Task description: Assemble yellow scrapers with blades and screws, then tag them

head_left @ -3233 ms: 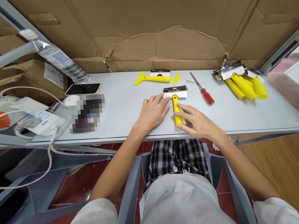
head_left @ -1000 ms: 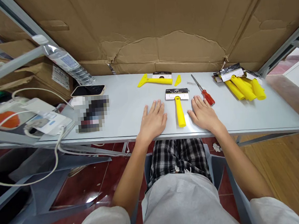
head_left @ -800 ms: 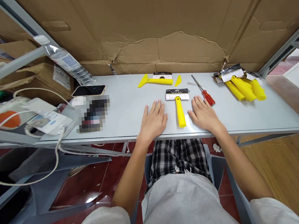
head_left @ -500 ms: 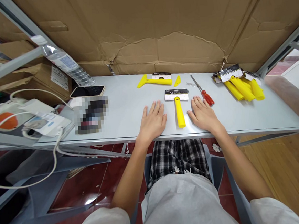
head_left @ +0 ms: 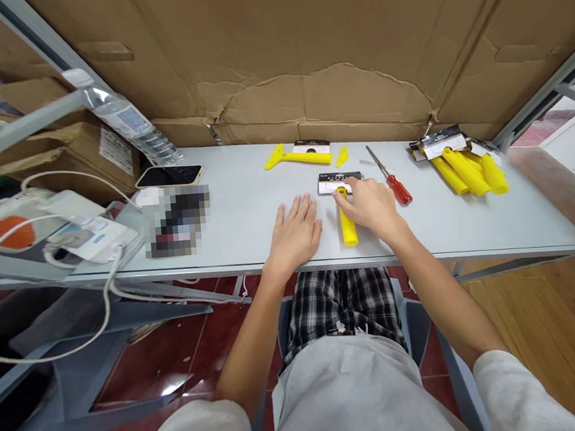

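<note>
A yellow-handled scraper [head_left: 349, 232] lies on the table in front of me, its wide end under a black-and-white card [head_left: 328, 184]. My right hand [head_left: 372, 203] reaches over it from the right. Thumb and index finger close about the top of the handle, beside the card; the other fingers are curled and partly hidden. Flat on the tabletop to the left rests my left hand [head_left: 295, 231], fingers spread, holding nothing. Just right of my right hand lies a screwdriver [head_left: 399, 189] with a red handle, beside a thin clear strip [head_left: 369, 163].
Behind lie another yellow scraper [head_left: 307, 157] and a small yellow piece [head_left: 342, 156]. Several carded scrapers [head_left: 467, 168] are piled at right. A phone [head_left: 169, 176], a water bottle [head_left: 128, 118] and a white power strip with cables [head_left: 77, 238] are at left. Cardboard [head_left: 304, 41] walls the back.
My right hand has lifted off the tabletop and moved left onto the top of the scraper's handle. The left hand and the scraper have stayed in place.
</note>
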`<state>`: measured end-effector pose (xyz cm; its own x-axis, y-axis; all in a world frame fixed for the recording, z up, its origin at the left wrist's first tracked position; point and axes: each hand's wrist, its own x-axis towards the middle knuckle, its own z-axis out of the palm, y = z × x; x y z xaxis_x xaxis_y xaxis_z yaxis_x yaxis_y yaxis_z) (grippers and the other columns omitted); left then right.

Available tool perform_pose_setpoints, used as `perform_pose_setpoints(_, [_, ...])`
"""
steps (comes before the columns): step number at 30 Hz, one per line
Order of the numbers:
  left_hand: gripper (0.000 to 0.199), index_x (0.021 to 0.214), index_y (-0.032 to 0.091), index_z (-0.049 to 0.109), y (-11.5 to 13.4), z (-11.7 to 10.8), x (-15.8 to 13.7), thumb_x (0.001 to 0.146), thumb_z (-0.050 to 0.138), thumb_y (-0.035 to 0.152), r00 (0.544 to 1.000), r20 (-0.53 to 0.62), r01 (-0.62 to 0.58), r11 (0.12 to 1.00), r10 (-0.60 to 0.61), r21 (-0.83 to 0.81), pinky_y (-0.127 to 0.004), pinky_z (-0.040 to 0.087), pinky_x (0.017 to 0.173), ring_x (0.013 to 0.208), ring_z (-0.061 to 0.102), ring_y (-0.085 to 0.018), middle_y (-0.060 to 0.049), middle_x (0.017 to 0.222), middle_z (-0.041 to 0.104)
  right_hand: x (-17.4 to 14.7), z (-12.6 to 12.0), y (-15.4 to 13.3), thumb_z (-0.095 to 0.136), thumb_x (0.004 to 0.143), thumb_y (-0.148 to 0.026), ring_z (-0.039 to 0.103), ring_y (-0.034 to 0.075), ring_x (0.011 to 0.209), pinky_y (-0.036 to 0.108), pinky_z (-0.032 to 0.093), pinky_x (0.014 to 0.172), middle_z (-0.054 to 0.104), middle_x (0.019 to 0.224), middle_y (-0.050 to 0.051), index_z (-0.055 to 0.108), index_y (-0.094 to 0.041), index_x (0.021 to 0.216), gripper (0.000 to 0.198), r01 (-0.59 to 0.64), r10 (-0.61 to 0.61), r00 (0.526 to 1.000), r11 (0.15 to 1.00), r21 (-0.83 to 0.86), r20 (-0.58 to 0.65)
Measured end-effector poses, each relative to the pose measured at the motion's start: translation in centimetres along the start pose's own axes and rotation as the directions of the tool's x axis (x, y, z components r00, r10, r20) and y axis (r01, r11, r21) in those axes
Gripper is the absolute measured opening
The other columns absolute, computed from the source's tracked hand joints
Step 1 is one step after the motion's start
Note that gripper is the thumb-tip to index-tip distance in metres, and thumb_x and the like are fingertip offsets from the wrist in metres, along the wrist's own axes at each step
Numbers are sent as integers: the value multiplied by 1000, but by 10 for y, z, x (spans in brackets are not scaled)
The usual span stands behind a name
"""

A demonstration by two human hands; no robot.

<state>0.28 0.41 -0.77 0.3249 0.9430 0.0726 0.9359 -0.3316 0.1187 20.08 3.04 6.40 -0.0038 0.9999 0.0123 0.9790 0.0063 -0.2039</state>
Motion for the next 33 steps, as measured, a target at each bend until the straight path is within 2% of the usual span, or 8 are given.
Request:
perform_pose_setpoints(4, [70, 179, 8, 40, 0, 0, 0, 118, 23, 37, 1000, 0, 2, 1000, -2, 9, -66, 21, 145, 179, 26, -34, -14, 190, 30, 10, 6, -11, 44, 110, -59, 71, 34, 121, 45, 57, 104, 71, 134, 18, 72, -20, 139, 56, 21, -16, 997, 998, -55, 81])
perform_pose_setpoints(10, [69, 180, 11, 39, 0, 0, 0, 118, 22, 37, 1000, 3, 6, 1000, -6, 7, -65, 20, 145, 179, 26, -33, -13, 190, 29, -10, 7, 2, 42, 108, -35, 73, 31, 119, 39, 55, 98, 71, 135, 16, 61, -24, 152, 49, 91, -77, 986, 992, -87, 149])
perform_pose_setpoints(18, [70, 179, 12, 42, -1, 0, -1, 118, 22, 38, 1000, -22, -6, 1000, 6, -14, -67, 22, 144, 178, 28, -35, -15, 189, 32, -75, 2, 61, 48, 106, -36, 71, 20, 95, 28, 42, 80, 77, 115, 11, 69, -20, 138, 41, 178, -165, 978, 979, -99, 126])
perform_pose_setpoints(20, [69, 179, 13, 42, -1, 0, -1, 117, 23, 38, 1000, -28, -5, 1000, 4, -15, -67, 22, 144, 178, 29, -35, -15, 189, 33, -88, -8, 76, 49, 105, -33, 70, 18, 90, 28, 41, 79, 77, 111, 9, 69, -21, 141, 43, 171, -163, 984, 979, -114, 76])
perform_pose_setpoints(23, [69, 179, 12, 43, 0, -1, -1, 117, 24, 37, 1000, -21, -1, 1000, 0, -10, -67, 22, 144, 178, 29, -36, -16, 189, 33, -93, -37, 95, 52, 104, -36, 69, 18, 89, 29, 43, 80, 77, 112, 8, 69, -24, 146, 47, 134, -136, 991, 982, -136, -6])
perform_pose_setpoints(26, [70, 178, 10, 43, 1, -2, -2, 117, 22, 37, 1000, -12, 1, 1000, -1, -4, -68, 23, 144, 177, 30, -36, -17, 189, 32, -73, -77, 118, 58, 104, -43, 66, 18, 85, 30, 45, 84, 75, 99, 8, 70, -24, 149, 51, 45, -60, 992, 990, -134, -108])
perform_pose_setpoints(29, [69, 178, 11, 44, 1, -2, -1, 118, 23, 37, 1000, -11, 5, 1000, -5, 4, -66, 23, 144, 178, 29, -35, -15, 189, 32, -27, -109, 156, 67, 101, -37, 61, 15, 84, 30, 42, 91, 74, 98, 10, 71, -20, 151, 54, -91, 56, 972, 985, -144, -229])
perform_pose_setpoints(33, [68, 179, 15, 44, 1, -1, -1, 118, 24, 37, 1000, -18, 10, 1000, -10, 6, -65, 23, 145, 177, 30, -34, -14, 189, 34, 48, -122, 225, 67, 105, -35, 44, 7, 81, 31, 33, 93, 74, 102, 16, 72, -6, 149, 53, -162, 121, 953, 978, -129, -279])
